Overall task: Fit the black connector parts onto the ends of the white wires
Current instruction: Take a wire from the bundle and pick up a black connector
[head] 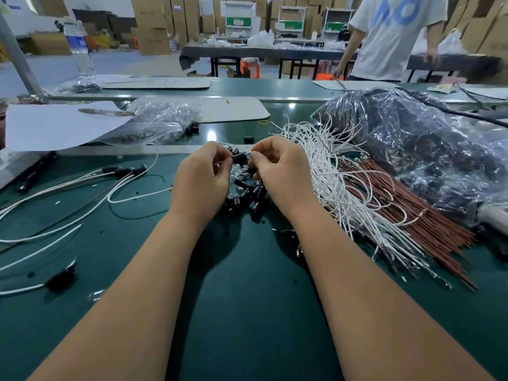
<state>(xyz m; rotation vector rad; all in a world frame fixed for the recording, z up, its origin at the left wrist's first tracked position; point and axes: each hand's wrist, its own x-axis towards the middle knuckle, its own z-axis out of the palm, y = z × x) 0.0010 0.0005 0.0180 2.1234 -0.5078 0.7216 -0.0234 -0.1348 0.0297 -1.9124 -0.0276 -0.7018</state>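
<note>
Fitting was the step in hand: the left hand (202,176) pinched a black connector part (238,157) between thumb and fingers, while the right hand (277,163) pinched the end of a white wire (248,152) and held it at the part's mouth. Both grips were clenched on their pieces, held just above the loose pile of black connectors (247,192) on the green tabletop (247,284). Whether the wire end had already entered the part could not be told; the fingers hid the joint. By my judgement, the next move called for keeping wire and part in line and pushing the end straight home until seated.

Right of the pile lay the bundle of white wires (343,193), touching it, with brown wires (406,204) beyond and a clear bag of dark parts (439,149) farther right. Left of the pile lay finished wires with black ends (123,170). Behind the pile sat a smaller plastic bag (162,119) and white sheets (55,125). A water bottle (79,48) stood far back-left, and another person (390,37) stood behind the far table.

The tangled wire loops beside the right wrist could snag a withdrawing hand.
</note>
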